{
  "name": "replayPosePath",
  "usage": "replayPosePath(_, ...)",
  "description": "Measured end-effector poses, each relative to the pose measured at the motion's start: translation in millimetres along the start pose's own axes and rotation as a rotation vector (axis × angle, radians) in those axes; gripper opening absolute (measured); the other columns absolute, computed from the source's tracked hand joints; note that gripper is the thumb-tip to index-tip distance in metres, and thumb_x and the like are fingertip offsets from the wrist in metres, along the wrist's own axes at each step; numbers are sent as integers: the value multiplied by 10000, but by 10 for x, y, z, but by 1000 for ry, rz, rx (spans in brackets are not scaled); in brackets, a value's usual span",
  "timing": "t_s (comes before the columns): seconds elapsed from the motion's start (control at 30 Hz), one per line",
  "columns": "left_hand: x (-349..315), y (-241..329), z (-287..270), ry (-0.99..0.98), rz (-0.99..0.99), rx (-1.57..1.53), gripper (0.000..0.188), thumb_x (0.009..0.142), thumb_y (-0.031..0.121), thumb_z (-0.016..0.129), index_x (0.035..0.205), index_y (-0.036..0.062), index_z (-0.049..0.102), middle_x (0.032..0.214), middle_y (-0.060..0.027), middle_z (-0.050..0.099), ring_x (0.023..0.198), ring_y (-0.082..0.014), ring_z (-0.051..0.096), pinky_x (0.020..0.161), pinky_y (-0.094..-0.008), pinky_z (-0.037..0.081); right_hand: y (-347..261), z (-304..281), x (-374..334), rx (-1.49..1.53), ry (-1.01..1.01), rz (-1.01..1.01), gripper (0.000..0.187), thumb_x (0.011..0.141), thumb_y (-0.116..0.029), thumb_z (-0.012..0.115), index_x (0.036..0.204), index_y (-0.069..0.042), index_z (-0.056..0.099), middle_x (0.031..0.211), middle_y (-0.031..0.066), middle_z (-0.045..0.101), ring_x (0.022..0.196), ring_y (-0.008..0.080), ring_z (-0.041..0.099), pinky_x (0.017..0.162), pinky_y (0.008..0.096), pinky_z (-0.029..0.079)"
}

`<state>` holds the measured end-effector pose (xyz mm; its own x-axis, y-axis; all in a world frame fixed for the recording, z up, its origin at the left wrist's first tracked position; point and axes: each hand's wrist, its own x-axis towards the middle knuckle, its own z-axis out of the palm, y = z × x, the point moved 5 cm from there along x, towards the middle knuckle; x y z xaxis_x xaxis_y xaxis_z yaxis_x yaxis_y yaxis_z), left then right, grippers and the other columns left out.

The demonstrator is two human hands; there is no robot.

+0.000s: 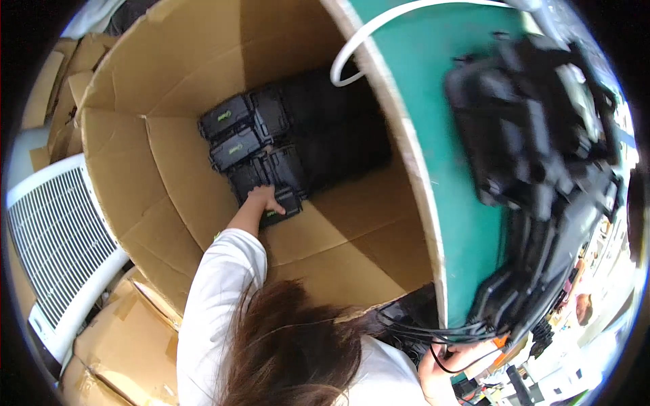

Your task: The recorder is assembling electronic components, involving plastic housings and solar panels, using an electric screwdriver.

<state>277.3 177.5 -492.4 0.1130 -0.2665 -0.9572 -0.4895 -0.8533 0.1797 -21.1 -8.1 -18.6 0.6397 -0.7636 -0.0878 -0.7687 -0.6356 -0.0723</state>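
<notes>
My left hand (265,198) reaches deep into a large cardboard box (183,196). Its thumb and bent fingers grip a black plastic case (288,205) at the near end of a group of similar cases. Several more black cases (235,147) with small green markings lie on the bottom of the box, and those farther right sink into shadow. Low at the right, my right hand (450,362) is closed around thin black cables (447,333) beside the table edge; its fingertips are partly covered.
A green-topped table (420,74) borders the box on the right, carrying blurred black equipment (528,122) with cables. A white hose (386,19) arches over the box rim. Left of the box stand a white slatted panel (61,233) and cardboard cartons (125,338). Long hair covers the lower middle.
</notes>
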Motion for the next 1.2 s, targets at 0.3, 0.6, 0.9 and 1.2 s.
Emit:
replayPosePath(0.3, -562, 282, -653, -41, 300, 78, 783, 548, 463, 767, 1148, 8, 551, 1149, -190, 576, 1083, -311, 535, 914, -349, 418, -236, -127, 339, 280, 46, -222, 285, 606, -174, 718, 742, -57, 496, 753, 122, 439, 695, 293, 427, 638, 396, 340)
replayPosePath(0.6, -2844, 812, -2032, -68, 611, -411, 584, 621, 199, 750, 1122, -16, 540, 1014, -73, 612, 911, -168, 557, 851, -301, 446, -482, -1128, 1107, 128, 195, -723, 391, 696, -220, 688, 1011, -34, 549, 1028, 104, 516, 1017, 270, 475, 826, 391, 393)
replayPosePath(0.9, -4919, 756, -1961, 486, 1623, -965, 815, 602, 313, 807, 1243, -30, 440, 1143, -132, 561, 1013, -263, 569, 895, -417, 445, -490, -1192, 893, 756, 137, -905, 820, 723, -333, 716, 1299, 64, 288, 1266, 248, 363, 1164, 388, 377, 1000, 439, 311)
replayPosePath(1.2, -5334, 4284, -2198, 261, 1968, -1352, 436, 888, 309, 527, 1222, 36, 465, 1178, -97, 549, 1066, -233, 545, 935, -394, 438, 482, -1741, 1662, 1579, 279, -383, 753, 690, -333, 714, 1284, -55, 344, 1144, 108, 473, 1025, 216, 492, 869, 386, 415)
